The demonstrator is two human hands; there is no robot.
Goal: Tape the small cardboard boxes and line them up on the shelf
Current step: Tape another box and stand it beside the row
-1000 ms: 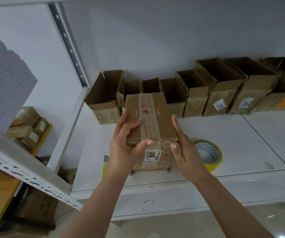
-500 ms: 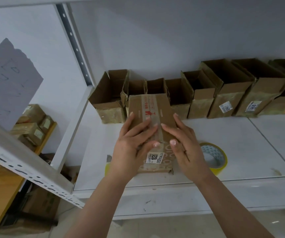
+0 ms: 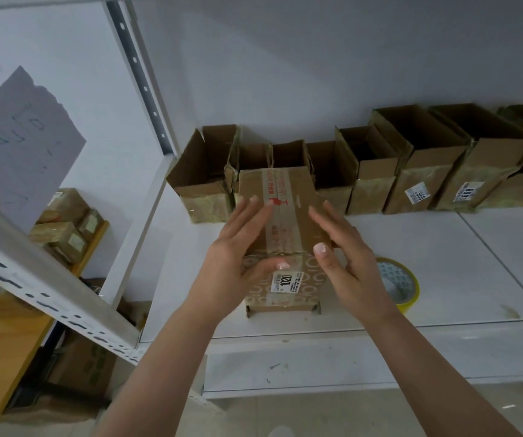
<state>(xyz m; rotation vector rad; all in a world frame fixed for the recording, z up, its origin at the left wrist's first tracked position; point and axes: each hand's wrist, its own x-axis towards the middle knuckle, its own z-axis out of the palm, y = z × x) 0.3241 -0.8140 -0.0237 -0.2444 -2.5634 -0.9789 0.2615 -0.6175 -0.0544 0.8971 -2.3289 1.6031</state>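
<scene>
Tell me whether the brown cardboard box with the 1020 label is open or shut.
Shut: the brown cardboard box with the 1020 label has its top flaps folded flat, with a printed tape strip running along the seam.

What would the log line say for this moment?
stage: smoothing tape | left hand: open on taped box | right hand: open beside it | tape roll: on shelf

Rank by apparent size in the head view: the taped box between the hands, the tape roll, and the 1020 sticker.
1. taped box, nearest the camera
2. tape roll, partly hidden by the right hand
3. 1020 sticker
</scene>
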